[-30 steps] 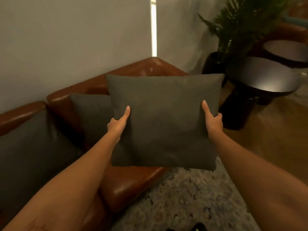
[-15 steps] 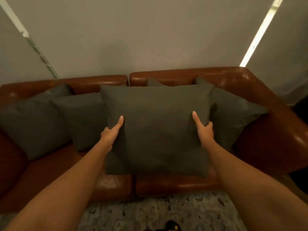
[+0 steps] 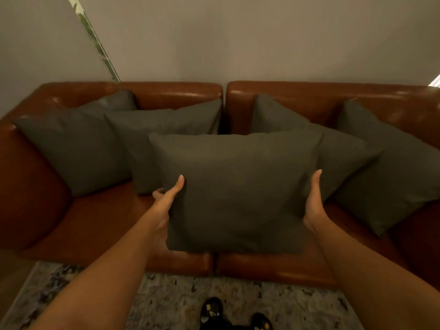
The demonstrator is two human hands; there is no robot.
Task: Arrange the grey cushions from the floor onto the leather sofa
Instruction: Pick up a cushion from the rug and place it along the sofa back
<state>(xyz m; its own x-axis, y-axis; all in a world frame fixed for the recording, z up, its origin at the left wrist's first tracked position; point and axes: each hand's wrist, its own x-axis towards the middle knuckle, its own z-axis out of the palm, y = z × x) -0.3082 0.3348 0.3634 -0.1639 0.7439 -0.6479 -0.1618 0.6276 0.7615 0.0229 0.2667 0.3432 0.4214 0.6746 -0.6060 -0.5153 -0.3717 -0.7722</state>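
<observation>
Scene dim, warm-toned throughout. Glare patches on the sofa backrest top, toward 12 o'clock. A bright sliver of light at the 3 o'clock edge. Wide-angle bending at the frame edges. Mild softness overall; cushions show little texture.

Brown leather sofa, grey cushions propped along its backrest, patterned rug below
</observation>
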